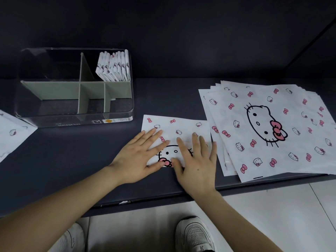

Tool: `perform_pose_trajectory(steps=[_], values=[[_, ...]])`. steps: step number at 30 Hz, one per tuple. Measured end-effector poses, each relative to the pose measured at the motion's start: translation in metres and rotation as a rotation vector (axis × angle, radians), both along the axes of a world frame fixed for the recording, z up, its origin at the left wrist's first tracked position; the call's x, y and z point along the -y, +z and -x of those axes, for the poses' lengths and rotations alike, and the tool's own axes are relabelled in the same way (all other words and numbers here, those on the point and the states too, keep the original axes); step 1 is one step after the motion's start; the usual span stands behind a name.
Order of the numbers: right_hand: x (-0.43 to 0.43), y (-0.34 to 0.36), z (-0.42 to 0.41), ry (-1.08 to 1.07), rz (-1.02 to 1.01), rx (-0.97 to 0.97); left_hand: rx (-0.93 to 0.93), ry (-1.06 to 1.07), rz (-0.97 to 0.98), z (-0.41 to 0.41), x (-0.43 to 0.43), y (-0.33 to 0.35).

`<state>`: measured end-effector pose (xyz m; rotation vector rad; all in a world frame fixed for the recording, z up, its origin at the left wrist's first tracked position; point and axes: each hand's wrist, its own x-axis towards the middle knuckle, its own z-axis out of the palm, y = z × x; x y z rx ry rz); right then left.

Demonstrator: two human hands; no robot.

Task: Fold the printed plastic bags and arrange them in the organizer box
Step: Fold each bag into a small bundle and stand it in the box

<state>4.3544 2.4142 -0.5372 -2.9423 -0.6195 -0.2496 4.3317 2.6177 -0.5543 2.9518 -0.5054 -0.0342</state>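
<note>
Our left hand (140, 157) and right hand (196, 164) lay side by side, palms down, on a half-folded bag (174, 128) near the front edge of the dark matte tabletop (72, 160). Their fingers (196, 144) were straight and spread, pressing the sheet flat and pinching nothing. The bag formed a rectangle with its long axis running left to right, its right end tilted slightly toward us. The large cat face printed on it was cut off at the near edge under our palms. It was thin, smooth white plastic scattered with small pink bows and cat heads. Just to its right, the loose fanned stack of unfolded bags (272, 128) overlapped its right edge and overhung the tabletop's front. Our right little finger rested on that stack. To the left, well apart from our hands, stood the clear, round-cornered organizer box (72, 120) with pale green dividers (54, 90). A row of folded bags (114, 68) stood on edge in its back right compartment, leaning left. Another printed bag (12, 131) lay at the far left, partly out of view. Below the tabletop edge we saw the pale tiled floor (272, 206) and our white mesh shoes (194, 233).
</note>
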Motion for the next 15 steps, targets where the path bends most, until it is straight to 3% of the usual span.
perform_pose_trajectory(steps=[4, 9, 15], values=[[0.032, -0.012, 0.005, -0.1, 0.017, -0.079, -0.012, -0.001, 0.013, 0.0, -0.001, -0.001], [0.075, -0.007, 0.005, -0.224, -0.041, -0.029, -0.013, -0.005, 0.012, 0.0, -0.001, 0.0], [0.084, -0.007, -0.009, 0.326, -0.211, 0.174, -0.017, -0.007, 0.036, 0.001, -0.002, -0.003]])
